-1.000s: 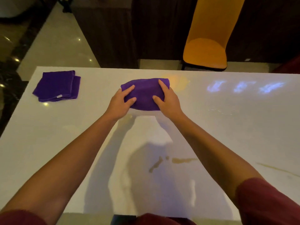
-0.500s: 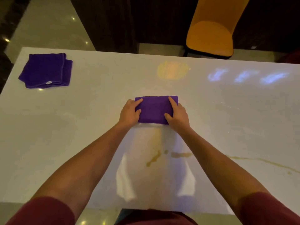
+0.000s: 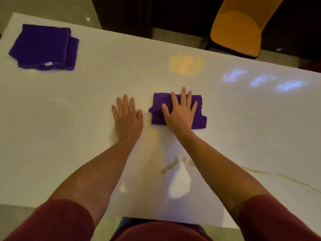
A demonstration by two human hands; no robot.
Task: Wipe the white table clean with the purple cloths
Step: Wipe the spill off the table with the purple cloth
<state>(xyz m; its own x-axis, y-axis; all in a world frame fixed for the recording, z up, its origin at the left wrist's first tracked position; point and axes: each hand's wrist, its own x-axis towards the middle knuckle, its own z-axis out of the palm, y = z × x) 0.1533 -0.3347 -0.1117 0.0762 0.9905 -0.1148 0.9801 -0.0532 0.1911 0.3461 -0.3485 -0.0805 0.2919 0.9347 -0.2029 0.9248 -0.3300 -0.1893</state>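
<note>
Since half a second ago the left hand (image 3: 127,119) has let go of the folded purple cloth (image 3: 199,117) and now lies flat on the bare white table (image 3: 69,119) just left of it, fingers straight and slightly spread. At that earlier moment both hands held the cloth by its ends; now only the right hand (image 3: 180,113) is on it, palm down with fingers straight and spread, pressing it onto the tabletop at the centre of the frame. Below the hands, toward the lower middle, yellowish-brown spill marks (image 3: 169,166) lie on the table between the forearms, and a thin streak of the same colour (image 3: 284,178) runs off toward the lower right. A second folded purple cloth (image 3: 43,47) sits in the upper left, well apart from the hands. An orange chair (image 3: 238,30) stands beyond the table's far edge at the upper right. Dark red sleeves (image 3: 57,221) fill the bottom corners.
</note>
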